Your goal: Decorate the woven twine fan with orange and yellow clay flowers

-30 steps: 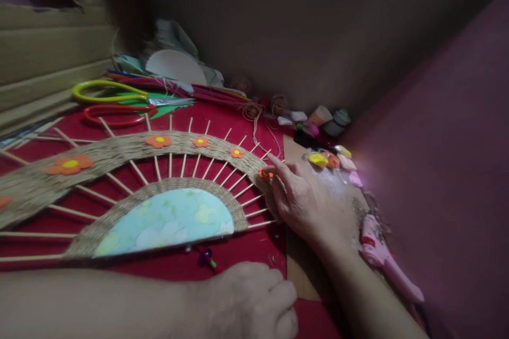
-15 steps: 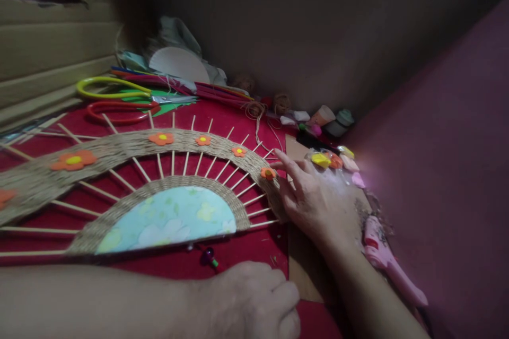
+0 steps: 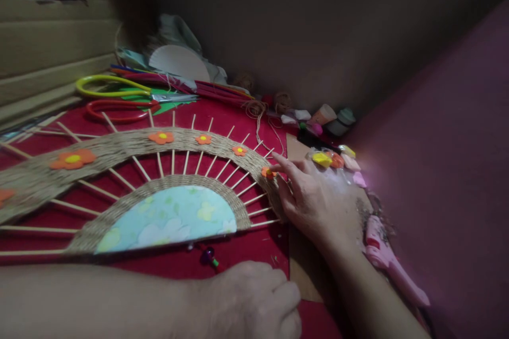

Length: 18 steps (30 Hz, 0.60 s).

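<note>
Right hand [image 3: 314,201] is laid palm-down at the right end of the woven fan [image 3: 131,169]; fingers are spread, index tip pressed on a small orange flower [image 3: 267,172] on the outer woven band. Nothing is gripped. Left hand [image 3: 254,302] is curled into a loose fist on the red cloth [image 3: 246,246] below the fan; contents cannot be told. Fan is laid flat on the cloth, blue paper centre [image 3: 170,217] facing up. Pink glue gun [image 3: 392,264] is seen right of the right wrist. Scissors [image 3: 119,97] are lying behind the fan.
</note>
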Motion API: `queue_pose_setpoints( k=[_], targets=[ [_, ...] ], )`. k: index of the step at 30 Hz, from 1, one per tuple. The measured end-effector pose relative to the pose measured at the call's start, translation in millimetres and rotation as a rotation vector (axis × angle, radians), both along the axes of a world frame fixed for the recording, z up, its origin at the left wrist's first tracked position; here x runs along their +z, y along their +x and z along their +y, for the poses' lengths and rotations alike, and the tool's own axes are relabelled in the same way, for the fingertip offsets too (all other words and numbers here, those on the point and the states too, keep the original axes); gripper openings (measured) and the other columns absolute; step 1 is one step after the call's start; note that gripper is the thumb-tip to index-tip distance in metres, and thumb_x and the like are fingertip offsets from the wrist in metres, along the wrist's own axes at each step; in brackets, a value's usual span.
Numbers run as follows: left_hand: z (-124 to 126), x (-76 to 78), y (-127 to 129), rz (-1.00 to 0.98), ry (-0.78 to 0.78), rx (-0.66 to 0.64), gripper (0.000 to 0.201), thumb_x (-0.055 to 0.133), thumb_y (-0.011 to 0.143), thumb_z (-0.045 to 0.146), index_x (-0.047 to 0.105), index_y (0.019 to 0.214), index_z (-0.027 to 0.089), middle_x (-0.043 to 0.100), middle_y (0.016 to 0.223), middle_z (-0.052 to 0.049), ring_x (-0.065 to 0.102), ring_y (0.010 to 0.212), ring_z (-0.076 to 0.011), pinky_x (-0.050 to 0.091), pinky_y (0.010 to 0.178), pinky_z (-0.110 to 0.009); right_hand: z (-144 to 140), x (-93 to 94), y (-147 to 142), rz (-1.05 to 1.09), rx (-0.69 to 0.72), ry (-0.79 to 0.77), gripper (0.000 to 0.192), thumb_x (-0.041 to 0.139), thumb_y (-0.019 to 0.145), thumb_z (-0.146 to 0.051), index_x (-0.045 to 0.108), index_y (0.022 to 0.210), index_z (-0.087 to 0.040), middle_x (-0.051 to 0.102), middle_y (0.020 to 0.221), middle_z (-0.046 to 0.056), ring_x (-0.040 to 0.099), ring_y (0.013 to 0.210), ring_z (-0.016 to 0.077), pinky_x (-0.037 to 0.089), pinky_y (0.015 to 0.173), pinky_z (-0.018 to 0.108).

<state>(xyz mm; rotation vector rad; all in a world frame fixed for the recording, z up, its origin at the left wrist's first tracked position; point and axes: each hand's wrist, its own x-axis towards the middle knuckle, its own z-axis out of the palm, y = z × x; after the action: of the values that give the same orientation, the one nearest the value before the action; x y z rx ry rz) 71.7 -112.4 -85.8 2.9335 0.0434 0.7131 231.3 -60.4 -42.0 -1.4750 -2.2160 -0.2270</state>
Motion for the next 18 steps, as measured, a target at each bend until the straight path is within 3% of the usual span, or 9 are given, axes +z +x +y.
queue_pose_setpoints(
  k=[4,12,18],
  targets=[
    [-1,-3.8,2,-0.038,0.008,-0.014,0.011,0.064,0.078,0.022,0.056,0.073,0.016,0.051,0.065,-0.001,0.044,0.053,-0.0149,0.036,0.043,-0.030,0,-3.2,1,0.048,0.031,0.006,0.039,0.050,0.081,-0.006,0.059,0.116,-0.018,0.068,0.095,0.007,0.058,0.084,0.0185,0.049,0.073,0.032],
    [1,14.4,-3,0.073,-0.013,-0.020,0.006,0.059,0.082,0.018,0.057,0.076,0.015,0.055,0.069,-0.002,0.047,0.057,-0.0152,0.041,0.049,-0.030,-1,-14.4,12,0.260,0.057,0.041,0.043,0.046,0.080,-0.003,0.055,0.119,-0.019,0.066,0.089,0.005,0.056,0.085,0.0185,0.048,0.076,0.034],
    [0,1.2,-3,-0.095,-0.066,-0.065,0.008,0.057,0.083,0.019,0.059,0.086,0.012,0.052,0.068,0.000,0.043,0.058,-0.0147,0.040,0.052,-0.031,-3,-13.5,19,0.287,0.043,0.093,0.039,0.048,0.079,-0.003,0.057,0.114,-0.017,0.065,0.082,0.004,0.056,0.078,0.0184,0.047,0.073,0.035]
  ],
)
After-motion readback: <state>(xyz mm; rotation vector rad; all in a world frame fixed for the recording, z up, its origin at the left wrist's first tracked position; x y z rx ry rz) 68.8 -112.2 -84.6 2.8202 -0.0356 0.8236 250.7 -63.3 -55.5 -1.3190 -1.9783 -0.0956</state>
